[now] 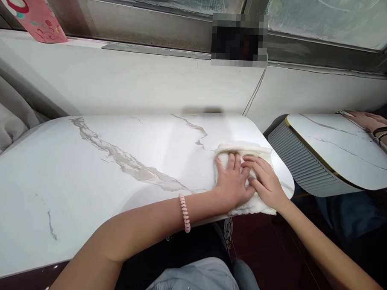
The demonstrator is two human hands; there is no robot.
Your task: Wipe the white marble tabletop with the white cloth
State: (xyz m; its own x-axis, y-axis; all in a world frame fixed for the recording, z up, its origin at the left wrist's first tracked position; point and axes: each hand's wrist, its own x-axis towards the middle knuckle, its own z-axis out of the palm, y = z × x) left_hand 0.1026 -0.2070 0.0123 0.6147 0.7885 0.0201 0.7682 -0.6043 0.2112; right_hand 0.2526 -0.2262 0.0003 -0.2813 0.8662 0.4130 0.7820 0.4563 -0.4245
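Observation:
A white fluffy cloth (244,148) lies spread near the right end of a white marble-patterned tabletop (167,152), one edge hanging over the front. Pressed down on it is my left hand (233,181), fingers spread and stretched out; a pink coiled band circles that forearm. Beside it, my right hand (265,182) rests on the cloth too, fingers extended, its fingertips touching or overlapping the left hand. Neither hand grips the cloth; both lie on top of it.
Right of the tabletop stands a second white table (335,138) with a ribbed side, where another person's hands (363,120) rest. A white wall (151,79) with a hanging cable (256,90) runs behind. A grey curtain (5,107) hangs left; a pink card (35,16) stands on the sill.

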